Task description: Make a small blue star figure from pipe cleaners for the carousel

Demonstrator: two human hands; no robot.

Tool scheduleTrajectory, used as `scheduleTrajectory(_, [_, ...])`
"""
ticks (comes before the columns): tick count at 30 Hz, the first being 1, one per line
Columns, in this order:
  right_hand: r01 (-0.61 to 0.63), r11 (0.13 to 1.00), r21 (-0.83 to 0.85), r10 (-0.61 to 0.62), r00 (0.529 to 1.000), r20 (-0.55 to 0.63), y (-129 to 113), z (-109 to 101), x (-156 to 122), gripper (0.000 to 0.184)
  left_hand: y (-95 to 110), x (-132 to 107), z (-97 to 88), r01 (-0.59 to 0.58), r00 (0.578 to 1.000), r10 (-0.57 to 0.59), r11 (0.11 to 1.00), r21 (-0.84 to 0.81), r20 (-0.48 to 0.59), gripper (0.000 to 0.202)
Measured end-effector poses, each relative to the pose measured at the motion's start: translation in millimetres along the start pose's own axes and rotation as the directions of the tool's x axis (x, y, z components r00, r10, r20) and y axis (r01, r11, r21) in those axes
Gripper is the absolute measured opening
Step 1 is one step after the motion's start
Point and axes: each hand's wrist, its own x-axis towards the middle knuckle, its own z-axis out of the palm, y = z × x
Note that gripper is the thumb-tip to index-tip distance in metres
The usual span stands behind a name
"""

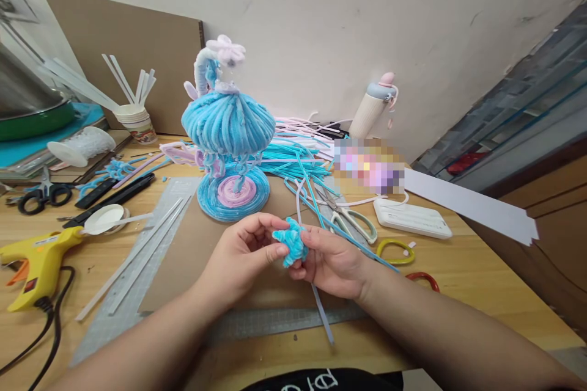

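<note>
Between my two hands is a small fuzzy blue piece with pointed tips, made of pipe cleaner [293,243]. My left hand [250,250] pinches it with thumb and fingers from the left. From the right, my right hand [334,261] grips its other side. A thin pale lilac pipe cleaner [323,314] passes under my right hand and sticks out toward me. Behind my hands stands a lamp-like pipe-cleaner model [228,122] with a ribbed blue shade, a pink flower on top and a round blue and pink base [211,203].
A yellow hot glue gun [43,256] and clear glue sticks [147,250] lie left. Black scissors [44,194] rest farther back. Blue pipe cleaners [293,156] pile behind the model. White-handled scissors [355,223], a white power bank [413,218] and a bottle [369,111] are right.
</note>
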Motion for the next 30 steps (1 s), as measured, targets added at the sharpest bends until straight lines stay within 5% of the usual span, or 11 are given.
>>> scheduleTrajectory(7, [-0.018, 0.999, -0.035, 0.018, 1.0, -0.005, 1, 1, -2, 0.029, -3, -1, -1.3, -0.021, 1.0, 0.022, 1.0, -0.013, 0.009, 0.024])
scheduleTrajectory(13, [0.029, 0.995, -0.091, -0.031, 0.999, -0.029, -1, 9, -4, 0.03, -5, -1, -4.2, -0.161, 0.987, 0.159, 0.98, 0.117, 0.022, 0.02])
scheduleTrajectory(24, [-0.016, 0.991, -0.134, 0.002, 0.995, -0.102, 0, 10, -6, 0.029, -8, -5, -5.7, -0.328, 0.945, 0.301, 0.854, 0.403, 0.13, 0.013])
scheduleTrajectory(30, [0.07, 0.995, -0.072, -0.076, 0.993, -0.092, -2, 10, -5, 0.024, -7, -10, -0.9, -0.42, 0.906, 0.387, 0.764, 0.489, 0.173, 0.012])
